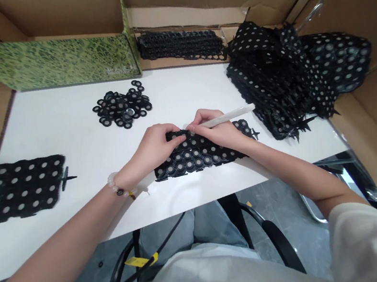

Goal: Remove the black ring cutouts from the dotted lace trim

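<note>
A black sheet of moulded rings with pale round centres lies on the white table in front of me. My left hand pinches its far edge between thumb and fingers. Close beside it, my right hand is closed around a white pen-like tool, whose back end points right. The tool's tip is hidden by my fingers at the sheet's far edge. Beyond my left hand is a pile of loose black rings.
Another black ring sheet lies at the left. A green-patterned box stands at the back left. Stacked sheets sit at the back, and a large heap of sheets at the right. Cardboard walls surround the white table.
</note>
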Action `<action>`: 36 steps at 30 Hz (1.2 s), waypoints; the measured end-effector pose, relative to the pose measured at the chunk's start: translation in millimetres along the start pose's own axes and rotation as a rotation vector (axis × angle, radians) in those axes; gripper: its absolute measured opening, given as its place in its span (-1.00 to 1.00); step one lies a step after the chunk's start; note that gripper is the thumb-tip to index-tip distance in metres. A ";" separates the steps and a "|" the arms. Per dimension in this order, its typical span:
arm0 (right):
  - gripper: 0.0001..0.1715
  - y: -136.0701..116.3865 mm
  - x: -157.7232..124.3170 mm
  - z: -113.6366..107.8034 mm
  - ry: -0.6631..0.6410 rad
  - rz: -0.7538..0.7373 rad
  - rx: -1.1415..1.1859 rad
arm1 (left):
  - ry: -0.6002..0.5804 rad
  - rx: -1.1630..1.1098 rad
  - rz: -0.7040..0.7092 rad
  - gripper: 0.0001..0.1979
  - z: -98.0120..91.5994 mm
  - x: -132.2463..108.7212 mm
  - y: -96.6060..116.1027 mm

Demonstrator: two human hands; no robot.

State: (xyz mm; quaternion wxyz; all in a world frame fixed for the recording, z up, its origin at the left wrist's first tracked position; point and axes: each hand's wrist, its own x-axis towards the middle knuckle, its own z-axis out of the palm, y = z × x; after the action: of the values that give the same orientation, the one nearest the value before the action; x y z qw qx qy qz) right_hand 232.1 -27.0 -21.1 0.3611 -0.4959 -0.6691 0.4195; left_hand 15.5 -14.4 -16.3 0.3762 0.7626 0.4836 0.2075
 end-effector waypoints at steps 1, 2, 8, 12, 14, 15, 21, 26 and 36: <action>-0.65 -0.1 -0.4 0.8 0.002 0.001 -0.003 | 0.004 -0.015 0.003 -0.70 1.1 0.2 -1.0; -0.65 -0.2 -1.0 1.9 0.004 0.004 -0.008 | 0.008 -0.030 0.006 -0.70 2.3 0.4 -2.1; -0.64 -0.8 -4.2 9.9 0.009 0.006 -0.069 | 0.003 -0.083 0.010 -0.70 7.0 2.3 -7.6; -0.63 -1.0 -2.8 9.0 0.015 -0.011 -0.056 | -0.056 -0.064 0.033 -0.67 -0.2 2.8 -6.0; -0.65 -1.2 -1.4 4.5 0.025 -0.017 -0.039 | -0.075 -0.003 0.034 -0.66 -6.9 2.3 -4.1; -0.66 -1.5 -0.7 1.3 0.027 -0.016 -0.040 | -0.074 0.038 0.027 -0.67 -10.0 2.0 -3.2; -0.66 -7.7 0.2 -14.3 -0.005 0.025 0.040 | -0.064 0.063 0.015 -0.68 -9.4 0.3 -3.1; -0.65 -5.5 -0.2 -5.8 -0.024 0.024 0.158 | -0.021 0.059 0.014 -0.66 0.3 -0.1 -4.1; -0.63 -1.9 0.2 -1.0 -0.014 0.014 0.028 | -0.036 0.038 -0.017 -0.66 -3.6 -1.5 1.6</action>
State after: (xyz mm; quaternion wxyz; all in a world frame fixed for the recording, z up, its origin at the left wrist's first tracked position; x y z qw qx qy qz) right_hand 232.3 -27.0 -18.9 0.3604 -0.4924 -0.6624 0.4348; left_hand 13.3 -14.8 -12.7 0.3719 0.7692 0.4870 0.1814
